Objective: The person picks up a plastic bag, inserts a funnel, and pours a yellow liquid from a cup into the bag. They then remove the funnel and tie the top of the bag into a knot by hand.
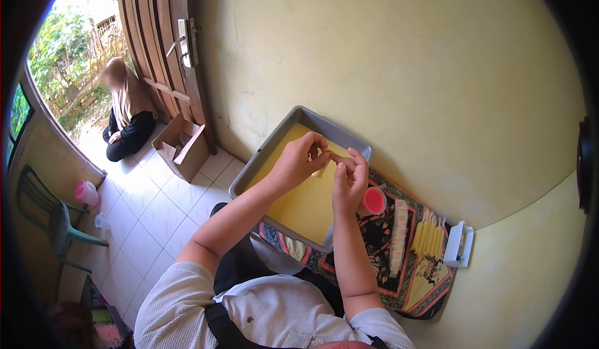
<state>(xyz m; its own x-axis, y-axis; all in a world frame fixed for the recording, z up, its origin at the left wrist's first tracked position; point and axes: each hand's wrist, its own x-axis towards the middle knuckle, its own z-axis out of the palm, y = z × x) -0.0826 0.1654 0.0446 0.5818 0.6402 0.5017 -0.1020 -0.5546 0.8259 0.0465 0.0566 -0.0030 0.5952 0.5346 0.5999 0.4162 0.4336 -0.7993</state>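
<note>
My left hand (304, 159) and my right hand (350, 177) meet over a grey plastic tub (253, 171). Both have their fingers pinched together, tip to tip; what they hold is too small and too covered to name. Just below the fingertips a small pale yellow piece (317, 174) shows. The tub's wide inside (299, 215) is yellow all over. A red-topped cup (373, 201) stands close to my right hand, at the tub's right side.
On a patterned cloth (374, 258) lie a long row of pale pieces (398, 237) and several yellow sticks (428, 239), beside a white box (459, 244). An open cardboard box (190, 155) stands by the door (165, 43), where a person (128, 115) sits. A green chair (53, 215) is at left.
</note>
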